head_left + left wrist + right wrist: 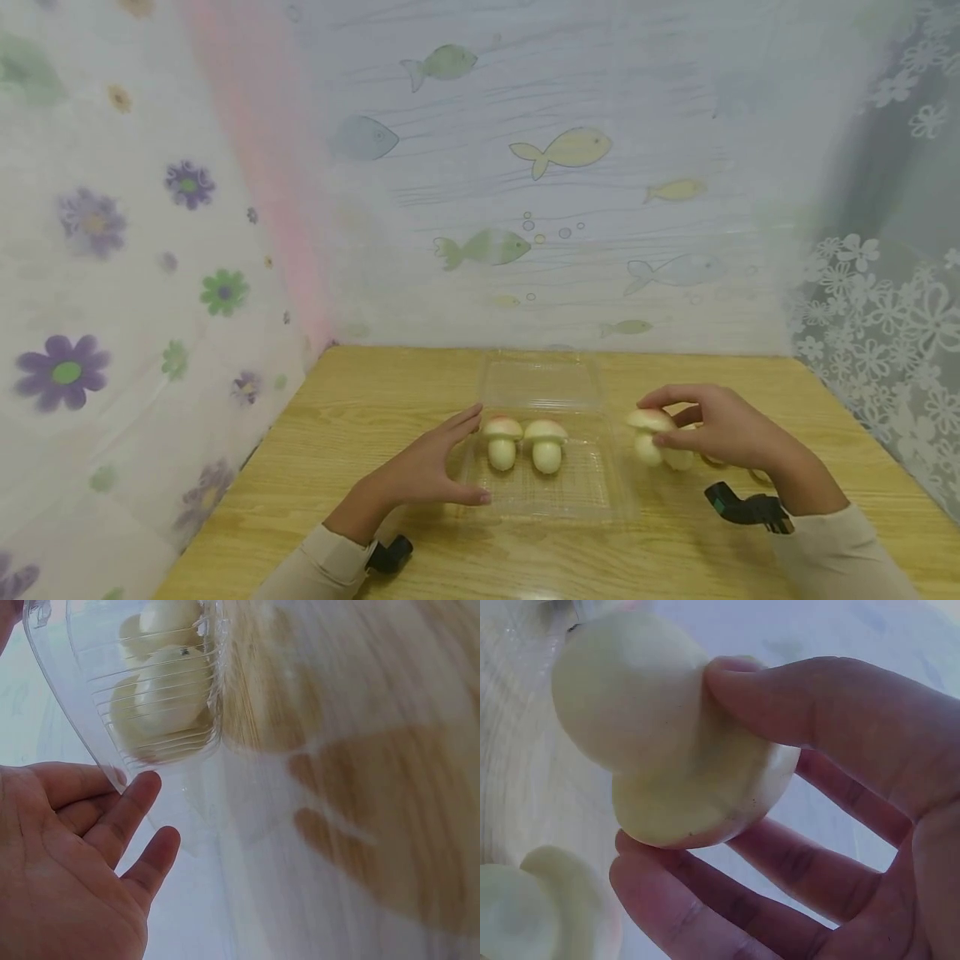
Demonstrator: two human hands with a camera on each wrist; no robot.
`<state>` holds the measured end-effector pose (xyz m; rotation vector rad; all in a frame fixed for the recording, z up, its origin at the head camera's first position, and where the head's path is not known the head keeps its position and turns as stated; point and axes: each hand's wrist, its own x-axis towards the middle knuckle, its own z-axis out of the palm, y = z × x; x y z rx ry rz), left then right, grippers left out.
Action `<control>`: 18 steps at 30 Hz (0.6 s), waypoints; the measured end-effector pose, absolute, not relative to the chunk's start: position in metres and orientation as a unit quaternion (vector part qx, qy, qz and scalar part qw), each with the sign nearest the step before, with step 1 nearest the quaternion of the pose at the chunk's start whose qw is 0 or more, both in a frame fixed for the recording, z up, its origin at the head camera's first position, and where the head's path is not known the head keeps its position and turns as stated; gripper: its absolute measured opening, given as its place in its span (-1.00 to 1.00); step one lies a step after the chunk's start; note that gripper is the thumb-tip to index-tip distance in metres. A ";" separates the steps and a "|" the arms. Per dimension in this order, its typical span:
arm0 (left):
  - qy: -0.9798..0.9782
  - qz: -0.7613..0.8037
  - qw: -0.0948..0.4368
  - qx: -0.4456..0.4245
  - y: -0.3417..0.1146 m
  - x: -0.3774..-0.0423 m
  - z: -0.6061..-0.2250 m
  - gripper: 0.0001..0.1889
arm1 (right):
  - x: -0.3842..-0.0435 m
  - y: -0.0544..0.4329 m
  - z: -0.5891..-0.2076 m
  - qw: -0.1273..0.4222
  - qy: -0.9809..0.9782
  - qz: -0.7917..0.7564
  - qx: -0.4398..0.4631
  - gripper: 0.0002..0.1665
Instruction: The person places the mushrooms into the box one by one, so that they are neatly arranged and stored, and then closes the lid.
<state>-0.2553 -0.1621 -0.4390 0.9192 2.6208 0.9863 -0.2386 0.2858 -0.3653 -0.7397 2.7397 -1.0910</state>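
A clear plastic clamshell box [588, 492] lies on the table with its lid [540, 383] folded back. Inside stand two pale toy mushrooms, a left mushroom [502, 450] and a right mushroom [547, 454], caps up. My left hand [427, 467] is at the box's left side, fingers spread and fairly straight; in the left wrist view, fingertips [142, 787] touch the rim. To the right of the box, my right hand [720, 429] grips a third mushroom [652, 727] between thumb and fingers. Another mushroom [525, 907] is beside it, partly hidden by that hand in the head view.
The wooden table [315, 500] reaches a fish-patterned cloth [480, 183] at the back. Flowered cloth [135, 317] hangs along the left, and a lace-like sheet [892, 333] on the right. Small round rims [759, 476], unclear in kind, show under the right hand.
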 end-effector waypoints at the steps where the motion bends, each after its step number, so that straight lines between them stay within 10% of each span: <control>1: 0.885 0.333 0.097 0.310 -0.162 -0.255 -0.439 0.20 | -0.239 0.285 -0.365 0.046 0.901 -0.355 -0.243 -0.42; 18: 0.880 0.344 0.101 0.312 -0.161 -0.255 -0.436 0.16 | -0.249 0.263 -0.361 -0.023 0.897 -0.340 -0.281 -0.47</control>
